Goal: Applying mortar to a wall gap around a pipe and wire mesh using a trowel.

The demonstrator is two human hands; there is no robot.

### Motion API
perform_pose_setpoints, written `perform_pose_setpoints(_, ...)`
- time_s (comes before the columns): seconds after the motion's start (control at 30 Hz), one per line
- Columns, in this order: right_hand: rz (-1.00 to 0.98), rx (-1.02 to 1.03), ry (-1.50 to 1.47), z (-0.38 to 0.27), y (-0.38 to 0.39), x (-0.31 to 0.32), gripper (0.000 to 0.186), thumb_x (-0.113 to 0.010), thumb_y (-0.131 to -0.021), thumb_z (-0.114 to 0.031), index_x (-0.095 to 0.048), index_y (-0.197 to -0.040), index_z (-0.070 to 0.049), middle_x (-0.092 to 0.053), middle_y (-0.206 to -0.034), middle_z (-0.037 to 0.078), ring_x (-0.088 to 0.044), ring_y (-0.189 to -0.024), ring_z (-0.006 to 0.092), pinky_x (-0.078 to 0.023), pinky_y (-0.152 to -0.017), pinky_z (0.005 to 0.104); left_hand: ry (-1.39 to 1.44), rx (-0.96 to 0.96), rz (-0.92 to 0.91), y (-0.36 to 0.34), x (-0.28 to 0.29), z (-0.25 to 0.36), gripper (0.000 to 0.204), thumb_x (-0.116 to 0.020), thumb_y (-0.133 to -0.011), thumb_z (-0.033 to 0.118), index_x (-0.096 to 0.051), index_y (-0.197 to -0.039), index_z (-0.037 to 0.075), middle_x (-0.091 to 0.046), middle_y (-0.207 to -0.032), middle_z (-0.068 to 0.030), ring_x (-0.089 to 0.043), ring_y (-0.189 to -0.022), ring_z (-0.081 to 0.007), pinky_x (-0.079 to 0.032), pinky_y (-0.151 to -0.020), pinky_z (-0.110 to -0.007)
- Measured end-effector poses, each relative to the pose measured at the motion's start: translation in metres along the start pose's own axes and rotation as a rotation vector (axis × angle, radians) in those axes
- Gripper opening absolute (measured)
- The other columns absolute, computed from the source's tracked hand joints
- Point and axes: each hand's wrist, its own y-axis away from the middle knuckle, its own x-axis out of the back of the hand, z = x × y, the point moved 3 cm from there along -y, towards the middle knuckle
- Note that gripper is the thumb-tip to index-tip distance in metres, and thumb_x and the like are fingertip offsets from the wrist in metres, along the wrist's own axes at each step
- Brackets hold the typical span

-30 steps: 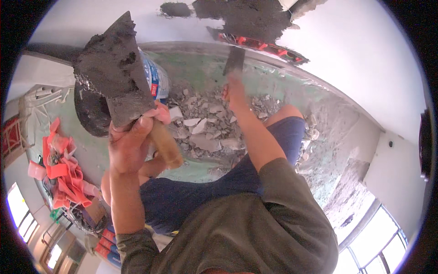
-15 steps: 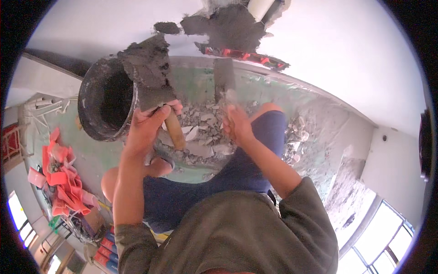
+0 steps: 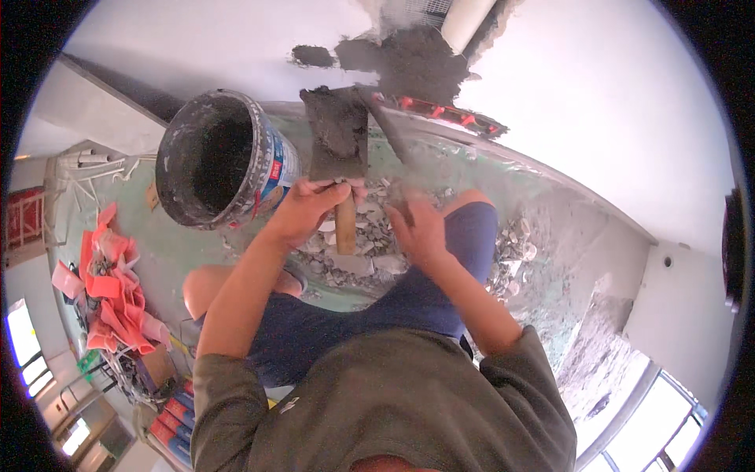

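Note:
My left hand (image 3: 307, 208) grips a wooden-handled flat metal blade (image 3: 344, 236) loaded with dark grey mortar (image 3: 334, 130). My right hand (image 3: 421, 232), blurred, holds a second trowel (image 3: 389, 134), whose narrow-looking tilted blade is beside the right edge of the loaded one; whether they touch I cannot tell. A black-rimmed bucket (image 3: 279, 157) with a dark interior stands left of the mortar. Beyond the blades, dark wet mortar (image 3: 425, 67) covers part of the white wall (image 3: 574, 94) beside a pipe (image 3: 464, 23) and a long strip with red pieces (image 3: 440, 110).
Broken plaster rubble (image 3: 362, 263) lies between my bent legs on a green-coated floor (image 3: 138, 197). A heap of pink-red material (image 3: 110, 291), white pipes (image 3: 98, 161) and stacked red-and-blue packages (image 3: 177, 417) are to the left. Windows (image 3: 661, 417) are at lower right.
The loaded blade has swung rightward, away from the bucket, to meet or come near the right trowel. My right trowel has tilted, and more of the bucket now shows.

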Motion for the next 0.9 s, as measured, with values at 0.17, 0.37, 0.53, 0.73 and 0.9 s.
perform_pose_setpoints(0.17,0.035,-0.058,0.03,-0.008,0.009,-0.033,0.041,-0.069,-0.079,-0.015,-0.055,-0.116,0.0,-0.058,-0.094,0.021,-0.059,-0.08,0.0389,-0.048,-0.066,0.0427,0.132,-0.082,0.025,0.0,0.009,-0.001,0.023,-0.056,-0.092,0.014,-0.064,-0.109,0.0,-0.065,-0.099,-0.0071,-0.06,-0.094,-0.0156,-0.048,-0.083,-0.03)
perform_pose_setpoints(0.37,0.031,-0.15,-0.175,-0.016,0.034,-0.041,0.032,-0.065,-0.085,-0.016,-0.056,-0.112,-0.001,-0.06,-0.083,0.014,-0.06,-0.069,0.0293,-0.048,-0.058,0.0364,0.165,-0.36,0.096,0.008,0.03,0.019,0.02,-0.057,-0.091,0.012,-0.063,-0.106,0.0,-0.064,-0.097,-0.0081,-0.059,-0.093,-0.0196,-0.047,-0.084,-0.033)
perform_pose_setpoints(0.53,-0.083,-0.833,-0.647,0.055,0.042,-0.082,0.026,-0.056,-0.091,-0.026,-0.05,-0.102,-0.003,-0.057,-0.078,0.014,-0.059,-0.066,0.0254,-0.046,-0.052,0.0363,0.101,-0.445,0.154,0.025,0.031,0.031,0.019,-0.057,-0.09,0.011,-0.064,-0.104,0.001,-0.063,-0.097,-0.012,-0.059,-0.091,-0.0233,-0.046,-0.083,-0.035)
perform_pose_setpoints(0.73,0.188,-1.119,-1.005,0.161,0.01,-0.158,0.03,-0.047,-0.095,-0.037,-0.052,-0.087,-0.008,-0.052,-0.062,0.005,-0.05,-0.047,0.0157,-0.039,-0.041,0.0289,0.065,-0.412,0.215,0.047,0.023,0.04,0.019,-0.057,-0.089,0.006,-0.064,-0.103,-0.003,-0.064,-0.096,-0.0113,-0.059,-0.092,-0.021,-0.046,-0.086,-0.035)
perform_pose_setpoints(0.9,0.103,-1.15,-0.816,0.189,-0.002,-0.17,0.032,-0.047,-0.094,-0.036,-0.053,-0.084,-0.006,-0.053,-0.059,0.006,-0.052,-0.046,0.0168,-0.038,-0.04,0.0315,0.116,-0.405,0.21,0.067,0.023,0.043,0.018,-0.054,-0.086,0.003,-0.062,-0.102,-0.002,-0.06,-0.103,-0.0144,-0.057,-0.095,-0.0265,-0.044,-0.088,-0.04)
